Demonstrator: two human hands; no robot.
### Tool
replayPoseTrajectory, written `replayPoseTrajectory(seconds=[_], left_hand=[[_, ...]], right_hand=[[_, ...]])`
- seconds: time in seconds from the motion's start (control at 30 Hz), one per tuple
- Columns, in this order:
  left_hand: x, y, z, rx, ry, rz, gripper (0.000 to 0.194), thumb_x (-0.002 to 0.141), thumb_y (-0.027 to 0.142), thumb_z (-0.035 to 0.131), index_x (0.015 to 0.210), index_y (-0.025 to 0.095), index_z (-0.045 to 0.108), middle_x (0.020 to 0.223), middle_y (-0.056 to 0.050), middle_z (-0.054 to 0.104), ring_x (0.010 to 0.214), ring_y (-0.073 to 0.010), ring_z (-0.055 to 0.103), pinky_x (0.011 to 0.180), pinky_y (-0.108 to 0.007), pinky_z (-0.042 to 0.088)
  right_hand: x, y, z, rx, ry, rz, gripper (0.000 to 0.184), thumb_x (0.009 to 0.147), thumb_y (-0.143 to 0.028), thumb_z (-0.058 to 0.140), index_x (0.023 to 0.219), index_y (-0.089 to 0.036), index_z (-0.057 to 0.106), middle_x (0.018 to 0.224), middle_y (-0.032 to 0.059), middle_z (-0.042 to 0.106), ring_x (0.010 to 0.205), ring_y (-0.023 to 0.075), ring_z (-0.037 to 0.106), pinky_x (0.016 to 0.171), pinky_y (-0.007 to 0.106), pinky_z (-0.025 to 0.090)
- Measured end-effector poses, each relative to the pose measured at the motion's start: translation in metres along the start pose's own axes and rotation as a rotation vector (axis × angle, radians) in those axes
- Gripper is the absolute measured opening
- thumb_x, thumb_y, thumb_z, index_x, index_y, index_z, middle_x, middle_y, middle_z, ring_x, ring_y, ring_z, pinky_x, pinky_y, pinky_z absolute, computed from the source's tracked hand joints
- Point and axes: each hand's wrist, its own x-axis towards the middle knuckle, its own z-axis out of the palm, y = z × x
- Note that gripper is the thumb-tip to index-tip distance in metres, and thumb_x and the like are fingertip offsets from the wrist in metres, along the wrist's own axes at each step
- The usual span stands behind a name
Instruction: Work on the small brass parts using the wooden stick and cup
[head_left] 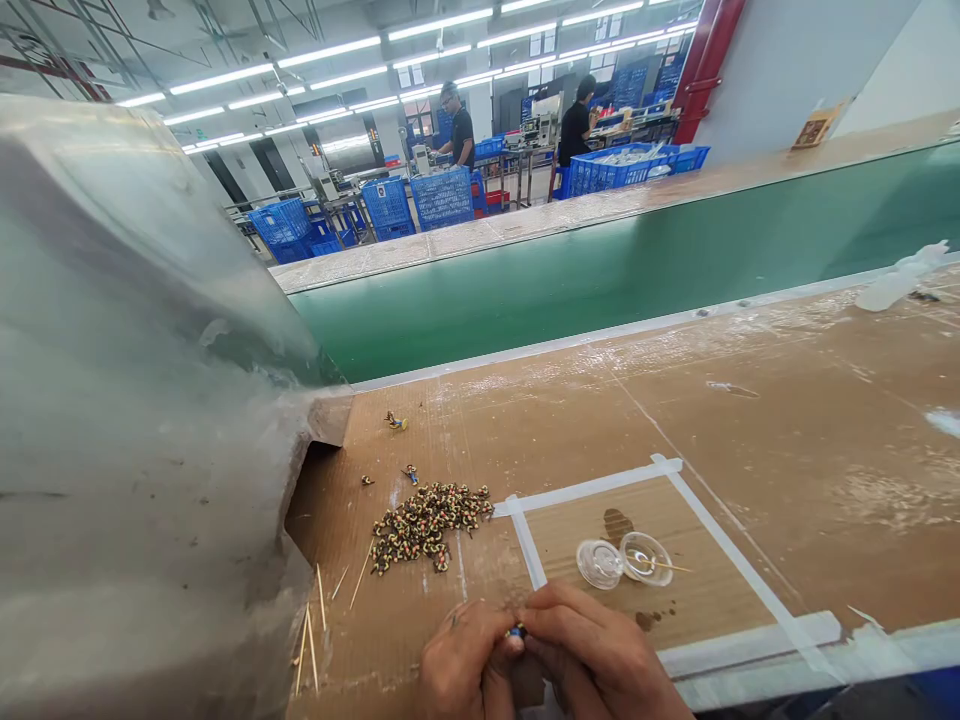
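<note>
Green strip (525,290) — blue crates (442,199) beyond — red pipe (703,75)

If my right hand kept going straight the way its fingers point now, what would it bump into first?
Your right hand would probably meet your left hand first, with the small blue-and-yellow piece between their fingertips; exact depth is unclear.

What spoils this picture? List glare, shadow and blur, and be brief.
Head view: ceiling lights glow stark white; glare streaks the brown worktop along its far edge; a hazy sheen covers the metal sheet, with dark shadow under its cut-out; the small blue piece between left hand and right hand lacks clear detail.
</note>
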Motion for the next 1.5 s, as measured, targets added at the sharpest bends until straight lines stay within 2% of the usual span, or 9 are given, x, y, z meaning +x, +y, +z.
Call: replayPoseTrajectory(seconds=[0.23, 0.43, 0.7, 0.87, 1.07, 1.2, 1.33, 1.5], left_hand=[[0.0004, 0.0001, -0.0023, -0.035, -0.032, -0.001, 0.028, 0.109, 0.037, 0.046, 0.097, 0.027, 0.070, 0.075, 0.001, 0.069, 0.066, -0.0162, 0.063, 0.061, -0.026, 0.042], [-0.0001, 0.0001, -0.0052, -0.059, -0.047, -0.007, 0.025, 0.108, 0.034, 0.048, 0.103, 0.027, 0.072, 0.080, 0.000, 0.072, 0.071, -0.0172, 0.066, 0.067, -0.026, 0.046], [0.0009, -0.0009, -0.0067, -0.047, -0.066, -0.036, 0.029, 0.108, 0.040, 0.048, 0.096, 0.027, 0.072, 0.077, 0.001, 0.073, 0.068, -0.0169, 0.066, 0.063, -0.025, 0.046], [0.0007, -0.0006, -0.0071, -0.047, -0.070, -0.028, 0.027, 0.107, 0.038, 0.049, 0.098, 0.027, 0.072, 0.077, 0.001, 0.071, 0.066, -0.0168, 0.064, 0.063, -0.025, 0.045], [0.0005, -0.0006, -0.0063, -0.041, -0.072, -0.054, 0.031, 0.108, 0.042, 0.048, 0.092, 0.026, 0.070, 0.073, 0.002, 0.069, 0.065, -0.0154, 0.063, 0.062, -0.024, 0.043], [0.0014, 0.0014, -0.0062, -0.032, -0.038, -0.038, 0.032, 0.108, 0.043, 0.047, 0.093, 0.027, 0.071, 0.073, 0.002, 0.069, 0.063, -0.0152, 0.062, 0.060, -0.024, 0.043], [0.0009, 0.0018, -0.0072, -0.049, -0.066, -0.051, 0.026, 0.108, 0.040, 0.049, 0.100, 0.029, 0.071, 0.079, 0.003, 0.072, 0.066, -0.0145, 0.063, 0.063, -0.024, 0.043], [-0.0004, -0.0009, -0.0068, -0.045, -0.065, -0.052, 0.028, 0.109, 0.041, 0.047, 0.100, 0.029, 0.071, 0.080, 0.002, 0.073, 0.066, -0.0153, 0.064, 0.062, -0.024, 0.044]], right_hand=[[0.0004, -0.0010, 0.0002, -0.011, 0.004, 0.000, 0.024, 0.104, -0.010, 0.048, 0.110, -0.022, 0.067, 0.094, 0.0050, 0.067, 0.082, 0.0161, 0.066, 0.072, 0.024, 0.051], [0.0025, -0.0039, 0.0004, -0.011, 0.022, -0.022, 0.023, 0.104, -0.010, 0.047, 0.109, -0.022, 0.067, 0.093, 0.0053, 0.067, 0.081, 0.0166, 0.065, 0.071, 0.025, 0.051], [0.0013, -0.0052, 0.0013, -0.012, 0.024, -0.019, 0.023, 0.104, -0.010, 0.047, 0.107, -0.021, 0.067, 0.090, 0.0047, 0.065, 0.080, 0.0158, 0.064, 0.070, 0.024, 0.050], [0.0011, -0.0049, 0.0010, 0.000, 0.032, -0.019, 0.023, 0.105, -0.011, 0.047, 0.107, -0.022, 0.067, 0.090, 0.0044, 0.065, 0.079, 0.0155, 0.063, 0.070, 0.024, 0.050], [-0.0008, -0.0006, 0.0016, -0.020, -0.002, 0.014, 0.021, 0.106, -0.012, 0.046, 0.106, -0.021, 0.065, 0.092, 0.0047, 0.063, 0.081, 0.0162, 0.063, 0.071, 0.025, 0.049], [-0.0010, -0.0008, 0.0014, -0.020, -0.005, 0.013, 0.022, 0.106, -0.012, 0.047, 0.110, -0.022, 0.066, 0.093, 0.0046, 0.064, 0.082, 0.0159, 0.063, 0.072, 0.025, 0.049], [-0.0009, -0.0007, 0.0012, -0.002, -0.001, 0.014, 0.022, 0.106, -0.013, 0.047, 0.111, -0.022, 0.066, 0.094, 0.0047, 0.064, 0.083, 0.0161, 0.063, 0.073, 0.025, 0.050], [-0.0009, 0.0017, 0.0015, -0.010, -0.003, 0.015, 0.024, 0.105, -0.011, 0.046, 0.115, -0.023, 0.065, 0.097, 0.0047, 0.064, 0.085, 0.0162, 0.064, 0.075, 0.026, 0.050]])
